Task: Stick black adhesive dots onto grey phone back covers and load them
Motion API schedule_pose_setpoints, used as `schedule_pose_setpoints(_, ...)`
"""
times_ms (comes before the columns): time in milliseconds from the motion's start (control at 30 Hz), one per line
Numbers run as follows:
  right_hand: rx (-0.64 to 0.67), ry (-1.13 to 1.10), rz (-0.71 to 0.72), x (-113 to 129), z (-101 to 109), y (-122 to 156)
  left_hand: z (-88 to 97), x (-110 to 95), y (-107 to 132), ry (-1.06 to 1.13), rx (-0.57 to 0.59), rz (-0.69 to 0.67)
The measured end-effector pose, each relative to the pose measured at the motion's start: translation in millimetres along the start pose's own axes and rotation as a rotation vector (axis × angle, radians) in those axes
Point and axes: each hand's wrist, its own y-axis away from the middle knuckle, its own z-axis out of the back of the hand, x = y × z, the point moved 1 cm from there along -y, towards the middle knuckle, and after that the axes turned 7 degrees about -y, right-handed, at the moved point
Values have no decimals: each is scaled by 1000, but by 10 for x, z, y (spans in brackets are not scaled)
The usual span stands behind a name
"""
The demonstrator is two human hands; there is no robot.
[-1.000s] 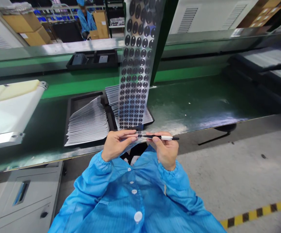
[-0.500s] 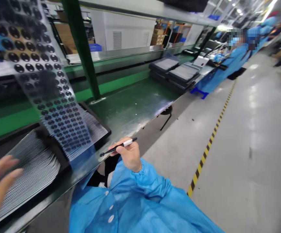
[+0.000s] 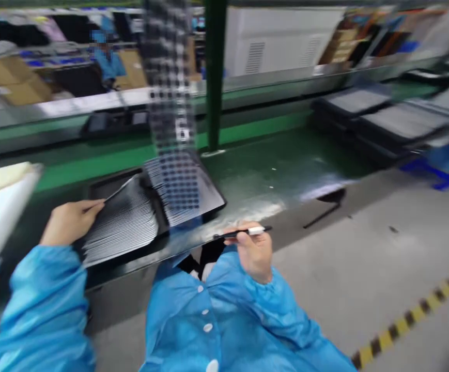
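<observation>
A long green surface (image 3: pixel 278 170) crosses the view, its metal front edge running above a grey floor (image 3: pixel 325 289) marked with yellow-and-black tape (image 3: pixel 414 315). A green post (image 3: pixel 214 82) rises from it, with a white cabinet (image 3: pixel 286 39) beyond. In the left background are cartons (image 3: pixel 7 77) and a person (image 3: pixel 108 63) in blue. A pale board (image 3: pixel 1 212) lies at the far left.

The left hand (image 3: pixel 69 219) reaches forward, palm side hidden, its thumb and fingers drawn near each other at the upper-left corner of a left stack (image 3: pixel 125 227); blur makes it impossible to tell whether they grip a sheet. The right hand (image 3: pixel 253 250) is at the front edge, elbow bent, its fingers grasping a black-and-white pen-like tool (image 3: pixel 256 231) whose tip points left. The tip is too blurred to show anything on it.

The left stack, many thin sheets fanned on edge, fills most of its side of the black tray (image 3: pixel 161 219); a right stack (image 3: pixel 211 191) lies across a dark wall. A clear strip (image 3: pixel 170 93) of dark dots hangs in front of that right stack. Farther right, black containers (image 3: pixel 367 137) hold pale sheets.
</observation>
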Motion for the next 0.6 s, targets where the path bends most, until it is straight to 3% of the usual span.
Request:
schedule_pose_setpoints(67, 19, 9, 28, -9, 16, -26, -7, 69, 33, -131, -53, 31)
schedule_pose_setpoints(167, 24, 21, 57, 4, 14, -54, 56, -1, 172, -242, -344, -15)
schedule_pose_setpoints(233, 30, 23, 69, 35, -14, -53, 141, -127, 396, -173, -495, -52)
schedule_pose_setpoints(300, 46, 21, 63, 66, -57, -42, 205, -254, 702, -21, -538, -58)
schedule_pose_setpoints(367, 58, 17, 30, 73, -102, -28, 192, -343, 1020, 165, -477, -17)
schedule_pose_setpoints(433, 60, 6, -28, 41, -136, -12, 69, -396, 1285, 336, -297, 38)
schedule_pose_setpoints(533, 73, -2, -146, -64, -154, 18, -255, -438, 1540, 496, -11, 111)
schedule_pose_setpoints(600, 80, 8, -221, -145, -144, 40, -472, -451, 1631, 570, 77, 152)
